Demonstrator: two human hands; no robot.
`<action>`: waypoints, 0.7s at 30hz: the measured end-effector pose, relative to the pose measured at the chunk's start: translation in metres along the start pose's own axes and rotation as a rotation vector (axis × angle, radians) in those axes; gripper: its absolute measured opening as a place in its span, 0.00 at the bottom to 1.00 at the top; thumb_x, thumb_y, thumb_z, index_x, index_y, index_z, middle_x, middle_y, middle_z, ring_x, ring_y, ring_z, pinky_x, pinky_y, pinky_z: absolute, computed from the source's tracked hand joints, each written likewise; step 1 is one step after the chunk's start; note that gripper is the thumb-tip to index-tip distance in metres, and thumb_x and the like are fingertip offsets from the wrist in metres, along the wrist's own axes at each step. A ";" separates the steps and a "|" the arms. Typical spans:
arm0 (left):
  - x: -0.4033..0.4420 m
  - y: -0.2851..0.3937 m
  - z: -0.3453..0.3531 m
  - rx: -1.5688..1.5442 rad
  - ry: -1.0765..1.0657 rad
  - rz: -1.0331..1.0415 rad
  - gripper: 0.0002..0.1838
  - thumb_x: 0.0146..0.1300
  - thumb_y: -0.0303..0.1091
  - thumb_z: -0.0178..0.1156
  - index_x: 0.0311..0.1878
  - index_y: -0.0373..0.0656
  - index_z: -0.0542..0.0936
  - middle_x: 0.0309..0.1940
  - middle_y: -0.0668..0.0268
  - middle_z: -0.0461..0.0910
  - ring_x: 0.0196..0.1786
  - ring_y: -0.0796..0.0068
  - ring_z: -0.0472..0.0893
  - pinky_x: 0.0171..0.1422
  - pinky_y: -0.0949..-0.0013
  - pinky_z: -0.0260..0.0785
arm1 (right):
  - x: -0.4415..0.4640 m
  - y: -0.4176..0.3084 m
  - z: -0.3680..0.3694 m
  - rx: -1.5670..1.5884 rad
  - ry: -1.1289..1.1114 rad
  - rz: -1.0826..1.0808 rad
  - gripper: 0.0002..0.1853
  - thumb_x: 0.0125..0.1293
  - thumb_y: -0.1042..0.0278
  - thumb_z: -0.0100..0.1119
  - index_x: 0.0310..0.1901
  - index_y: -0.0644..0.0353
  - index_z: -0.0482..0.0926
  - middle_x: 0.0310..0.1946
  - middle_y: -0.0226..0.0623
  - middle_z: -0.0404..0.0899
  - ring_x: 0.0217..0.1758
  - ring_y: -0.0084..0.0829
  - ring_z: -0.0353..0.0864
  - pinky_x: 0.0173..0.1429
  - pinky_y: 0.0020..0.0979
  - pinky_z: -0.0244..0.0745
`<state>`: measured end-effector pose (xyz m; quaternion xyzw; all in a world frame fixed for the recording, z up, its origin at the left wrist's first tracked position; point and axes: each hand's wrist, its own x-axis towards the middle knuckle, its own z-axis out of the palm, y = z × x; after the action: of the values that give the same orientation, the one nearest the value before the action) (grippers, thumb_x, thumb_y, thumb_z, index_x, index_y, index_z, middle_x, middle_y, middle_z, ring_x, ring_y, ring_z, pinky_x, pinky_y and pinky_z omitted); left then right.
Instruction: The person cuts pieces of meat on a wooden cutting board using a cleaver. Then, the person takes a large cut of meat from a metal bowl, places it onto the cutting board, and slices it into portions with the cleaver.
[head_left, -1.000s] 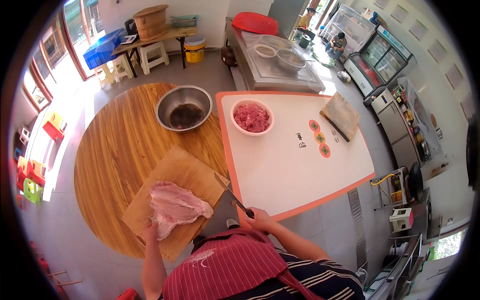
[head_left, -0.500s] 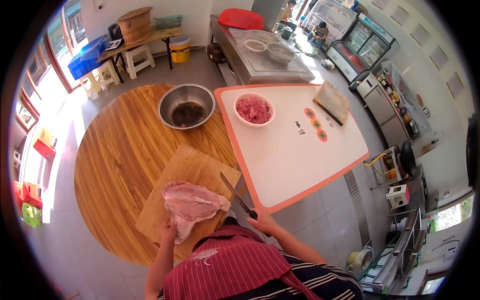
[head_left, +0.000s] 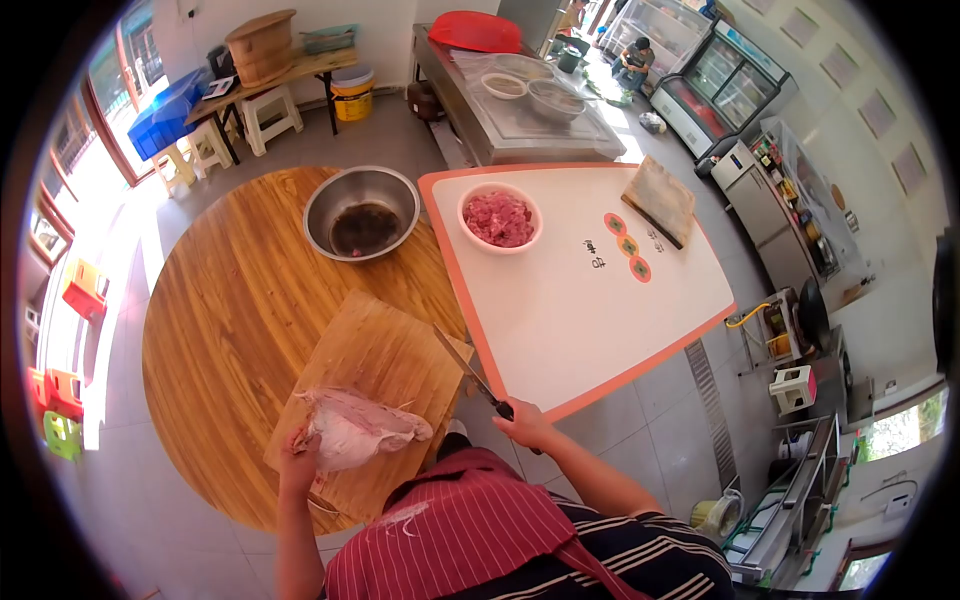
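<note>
My left hand (head_left: 302, 456) is closed on the left end of a large piece of raw meat (head_left: 362, 432), pale and skin-like on its upper side, with a ragged pink edge. The meat lies on the lower part of a wooden cutting board (head_left: 372, 340). In my right hand (head_left: 528, 428) is the black handle of a knife (head_left: 466, 370). Its long blade points up and left, over the board's right edge and apart from the meat.
On the round wooden table (head_left: 215, 300) stands a steel bowl (head_left: 400, 225) with dark liquid. A pink bowl (head_left: 500, 218) of cut meat and a stone-like slab (head_left: 660, 200) sit on the white, orange-edged table (head_left: 590, 330). A person (head_left: 633, 65) crouches far back.
My left hand has moved left and slightly up, folding the meat over so its paler side shows. The knife stays in my right hand, nearly still. The view has shifted slightly.
</note>
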<state>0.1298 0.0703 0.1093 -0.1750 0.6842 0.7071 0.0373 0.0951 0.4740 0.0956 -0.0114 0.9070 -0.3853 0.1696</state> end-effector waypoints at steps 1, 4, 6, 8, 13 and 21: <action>-0.002 0.015 -0.008 0.005 -0.004 -0.002 0.10 0.56 0.24 0.59 0.42 0.38 0.76 0.35 0.71 0.77 0.39 0.82 0.73 0.44 0.77 0.66 | 0.000 -0.001 -0.002 0.005 0.002 0.005 0.14 0.55 0.61 0.59 0.37 0.63 0.73 0.18 0.38 0.74 0.20 0.31 0.75 0.28 0.33 0.70; -0.010 0.068 -0.026 0.440 -0.152 0.165 0.10 0.53 0.23 0.61 0.41 0.37 0.77 0.31 0.68 0.78 0.36 0.78 0.75 0.41 0.75 0.67 | -0.005 0.000 -0.007 0.026 -0.106 0.169 0.23 0.54 0.56 0.58 0.48 0.61 0.72 0.36 0.52 0.77 0.41 0.48 0.77 0.44 0.40 0.71; -0.014 0.126 -0.025 0.789 -0.501 0.156 0.14 0.46 0.20 0.61 0.40 0.40 0.78 0.28 0.62 0.78 0.34 0.68 0.77 0.38 0.73 0.68 | -0.008 0.005 -0.005 0.050 -0.113 0.180 0.23 0.54 0.57 0.58 0.49 0.61 0.72 0.36 0.52 0.77 0.40 0.48 0.77 0.43 0.39 0.71; -0.012 0.152 -0.032 0.935 -0.671 0.115 0.16 0.44 0.20 0.60 0.40 0.43 0.79 0.28 0.60 0.79 0.34 0.64 0.77 0.38 0.71 0.68 | -0.013 -0.001 -0.007 0.069 -0.130 0.227 0.23 0.54 0.57 0.58 0.49 0.62 0.72 0.35 0.52 0.77 0.40 0.48 0.77 0.43 0.39 0.71; 0.021 0.176 -0.001 1.381 -1.087 -0.055 0.18 0.43 0.22 0.57 0.40 0.50 0.80 0.32 0.60 0.80 0.37 0.58 0.78 0.41 0.63 0.70 | -0.018 0.013 0.006 0.101 -0.142 0.241 0.23 0.54 0.57 0.59 0.49 0.62 0.72 0.34 0.50 0.77 0.38 0.46 0.78 0.42 0.38 0.72; 0.126 0.042 0.134 1.851 -1.471 0.298 0.13 0.50 0.30 0.55 0.40 0.54 0.81 0.34 0.62 0.81 0.43 0.59 0.79 0.45 0.62 0.70 | -0.014 0.006 0.002 0.201 -0.175 0.364 0.22 0.54 0.60 0.59 0.49 0.63 0.72 0.30 0.48 0.77 0.32 0.40 0.77 0.38 0.36 0.71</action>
<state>-0.0271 0.1757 0.1125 0.4472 0.7624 -0.1273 0.4501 0.1096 0.4790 0.0946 0.1360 0.8330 -0.4343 0.3147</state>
